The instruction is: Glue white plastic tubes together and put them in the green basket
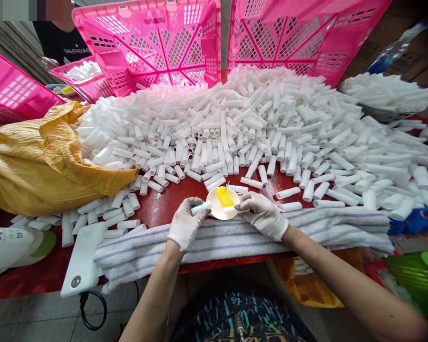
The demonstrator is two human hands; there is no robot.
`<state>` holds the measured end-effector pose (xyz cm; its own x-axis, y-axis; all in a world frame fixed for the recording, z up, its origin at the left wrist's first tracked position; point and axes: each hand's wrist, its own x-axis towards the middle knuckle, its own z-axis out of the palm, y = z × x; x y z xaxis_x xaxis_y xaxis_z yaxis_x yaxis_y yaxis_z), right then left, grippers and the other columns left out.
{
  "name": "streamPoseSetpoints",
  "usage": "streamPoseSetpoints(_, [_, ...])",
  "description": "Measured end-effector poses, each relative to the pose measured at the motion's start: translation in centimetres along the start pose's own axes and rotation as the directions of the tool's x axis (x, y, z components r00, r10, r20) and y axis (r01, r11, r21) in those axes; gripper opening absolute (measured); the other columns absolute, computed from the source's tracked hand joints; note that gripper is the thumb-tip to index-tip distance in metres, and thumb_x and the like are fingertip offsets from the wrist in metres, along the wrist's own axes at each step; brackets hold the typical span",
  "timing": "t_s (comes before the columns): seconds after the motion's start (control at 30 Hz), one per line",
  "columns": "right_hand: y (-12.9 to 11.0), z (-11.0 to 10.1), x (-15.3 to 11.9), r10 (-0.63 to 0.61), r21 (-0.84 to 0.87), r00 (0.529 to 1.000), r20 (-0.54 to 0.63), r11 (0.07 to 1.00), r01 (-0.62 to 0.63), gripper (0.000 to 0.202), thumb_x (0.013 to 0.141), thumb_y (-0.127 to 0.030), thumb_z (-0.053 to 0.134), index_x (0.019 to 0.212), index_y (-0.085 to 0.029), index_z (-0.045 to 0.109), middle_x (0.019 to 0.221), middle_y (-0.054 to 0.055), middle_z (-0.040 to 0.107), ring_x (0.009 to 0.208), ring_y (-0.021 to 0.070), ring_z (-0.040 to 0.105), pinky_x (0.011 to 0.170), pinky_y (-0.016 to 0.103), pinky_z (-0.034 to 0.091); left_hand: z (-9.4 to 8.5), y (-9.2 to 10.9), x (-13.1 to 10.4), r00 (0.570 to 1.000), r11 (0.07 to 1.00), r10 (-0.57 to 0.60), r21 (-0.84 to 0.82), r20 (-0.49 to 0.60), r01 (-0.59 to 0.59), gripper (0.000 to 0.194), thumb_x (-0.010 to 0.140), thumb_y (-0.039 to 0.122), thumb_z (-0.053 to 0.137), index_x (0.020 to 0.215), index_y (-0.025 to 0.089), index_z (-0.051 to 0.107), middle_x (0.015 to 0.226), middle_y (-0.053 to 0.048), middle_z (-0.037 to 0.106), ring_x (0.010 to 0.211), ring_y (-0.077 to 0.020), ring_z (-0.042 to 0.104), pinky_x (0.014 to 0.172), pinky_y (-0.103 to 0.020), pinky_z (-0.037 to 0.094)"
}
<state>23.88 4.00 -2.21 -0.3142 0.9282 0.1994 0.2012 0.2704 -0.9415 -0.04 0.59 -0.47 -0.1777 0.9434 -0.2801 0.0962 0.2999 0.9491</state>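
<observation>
"What is the left hand [186,225] doing?"

"It wears a smudgy white glove, down at 8 o'clock from the little white dish [215,209]. Its fingers are closed on a white tube [201,207], and the tube points at the dish."

"And the right hand [265,216]?"

"That one is near 3 o'clock, gloved too. It pinches a second tube [229,209], with the end over the dish. I can't tell if it touches the yellow block [225,197] in there."

"Is something poking up?"

"Yes, a thin stick [226,186], up from the block."

"Where are the other tubes [235,128]?"

"In a big heap at 12 o'clock, on the red table [160,207]. A yellow sack [46,164] lies at 9 o'clock, and a stripy towel [231,237] at 6 o'clock."
</observation>
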Motion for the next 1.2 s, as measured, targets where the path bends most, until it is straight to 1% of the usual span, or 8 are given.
streamPoseSetpoints(0.13, [-0.9,-0.6,-1.0,-0.001,0.049,1.000,-0.013,0.999,0.002,0.015,0.072,-0.031,0.080,0.072,-0.022,0.068,0.085,0.003,0.063,0.078,0.0162,0.062,0.072,0.031,0.054,0.2,0.4,-0.4,1.000,0.999,0.006,-0.054,-0.011,-0.006,0.044,0.060,0.040,0.082,0.088,0.017,0.057,0.092,-0.002,0.065,0.085,-0.0164,0.063,0.085,-0.033,0.051])
streamPoseSetpoints(0.23, [-2.2,-0.8,-1.6,0.160,0.200,0.984,-0.073,0.969,-0.143,0.026,0.072,-0.038,0.079,0.089,-0.021,0.067,0.097,0.006,0.066,0.080,0.0159,0.063,0.071,0.030,0.054,0.8,0.7,-1.1,0.998,0.993,-0.006,-0.119,0.055,0.012,0.043,0.063,0.038,0.083,0.089,0.018,0.056,0.090,0.000,0.064,0.082,-0.0147,0.064,0.080,-0.030,0.053])
streamPoseSetpoints(0.37, [-3.8,-0.7,-1.5,0.366,0.294,0.930,-0.041,0.894,-0.339,0.044,0.072,-0.053,0.075,0.097,-0.019,0.064,0.088,0.005,0.068,0.054,0.0084,0.050,0.048,0.023,0.042,2.1,1.5,-2.3,0.988,0.987,-0.013,-0.155,0.153,0.037,0.038,0.066,0.034,0.082,0.092,0.017,0.061,0.090,-0.001,0.067,0.081,-0.0142,0.065,0.080,-0.029,0.054])
streamPoseSetpoints(0.6, [-4.2,-1.1,-1.5,0.379,0.229,0.923,-0.072,0.907,-0.354,0.048,0.071,-0.063,0.072,0.085,-0.018,0.062,0.077,0.004,0.065,0.058,0.0106,0.053,0.051,0.024,0.044,3.3,2.3,-3.6,0.938,0.935,-0.063,-0.308,0.342,0.175,0.056,0.068,0.038,0.084,0.113,0.011,0.065,0.092,-0.009,0.074,0.081,-0.0186,0.070,0.082,-0.032,0.054])
streamPoseSetpoints(0.8, [-5.1,-1.3,-2.7,0.071,-0.151,0.995,-0.064,0.985,-0.080,0.029,0.089,-0.047,0.057,0.085,-0.019,0.063,0.076,0.005,0.066,0.065,0.0147,0.059,0.058,0.026,0.046,4.0,2.9,-4.3,0.941,0.990,-0.050,-0.104,0.334,0.090,0.051,0.071,0.054,0.076,0.103,0.014,0.067,0.077,-0.004,0.070,0.065,-0.0145,0.063,0.065,-0.026,0.049])
streamPoseSetpoints(0.97, [-6.4,-1.6,-3.8,-0.234,-0.667,0.935,0.266,0.655,0.354,0.035,0.088,-0.033,0.050,0.056,-0.020,0.054,0.054,0.004,0.055,0.054,0.0136,0.047,0.055,0.029,0.034,6.4,3.1,-5.0,0.887,0.966,-0.088,0.254,0.454,-0.035,0.060,0.091,0.064,0.036,0.051,0.021,0.048,0.047,-0.002,0.048,0.043,-0.0129,0.039,0.050,-0.028,0.032])
streamPoseSetpoints(1.1, [-6.3,-2.0,-6.2,-0.216,-0.647,0.976,-0.043,0.750,0.137,0.035,0.094,-0.029,0.041,0.066,-0.022,0.061,0.061,0.005,0.062,0.056,0.0157,0.055,0.056,0.029,0.041,9.6,3.0,-6.9,0.971,0.919,0.034,0.375,0.237,-0.124,0.049,0.091,0.052,0.039,0.052,0.023,0.048,0.051,-0.004,0.050,0.049,-0.0161,0.039,0.055,-0.031,0.031])
streamPoseSetpoints(1.2, [-6.0,-3.5,-9.2,-0.087,-0.602,0.961,-0.263,0.793,-0.093,0.039,0.098,-0.031,0.037,0.068,-0.023,0.060,0.060,0.005,0.062,0.053,0.0168,0.056,0.053,0.029,0.042,11.7,3.0,-8.4,0.966,0.911,0.133,0.356,0.223,-0.207,0.044,0.090,0.048,0.043,0.056,0.023,0.054,0.053,-0.005,0.051,0.050,-0.0160,0.039,0.057,-0.032,0.030])
